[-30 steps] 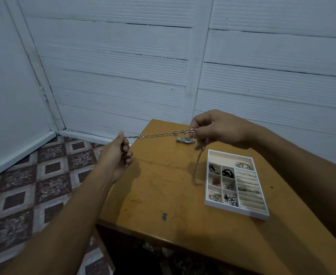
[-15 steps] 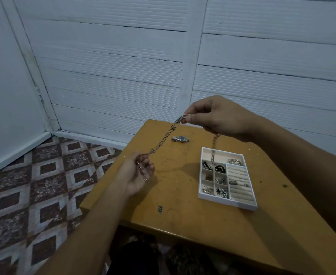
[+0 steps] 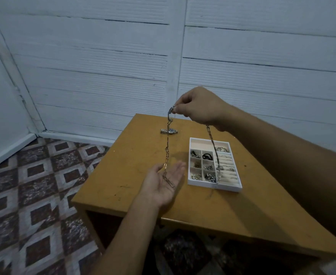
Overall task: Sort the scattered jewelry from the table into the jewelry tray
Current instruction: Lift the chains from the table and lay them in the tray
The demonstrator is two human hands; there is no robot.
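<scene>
Head view. Your right hand (image 3: 200,108) is raised above the far half of the table (image 3: 127,167), its thumb and fingers curled together and pinching a link chain (image 3: 166,150) near the fingertips. From that pinch one strand of the chain hangs almost straight down and its lower links lie across the palm of your left hand (image 3: 163,184). Your left hand is palm up, just left of the jewelry tray (image 3: 203,184), with the fingers straight and apart from the thumb; it supports the chain and does not grip it. A second strand drops from under your right hand and hangs in front of the tray's ring-roll section, ending near the tray's front wall; you cannot tell whether it touches the tray. The tray's small compartments hold assorted pieces, too small to name. A wristwatch (image 3: 169,131) lies on the table behind the hanging strand, well apart from the tray. A patterned tile floor (image 3: 34,185) shows at left
</scene>
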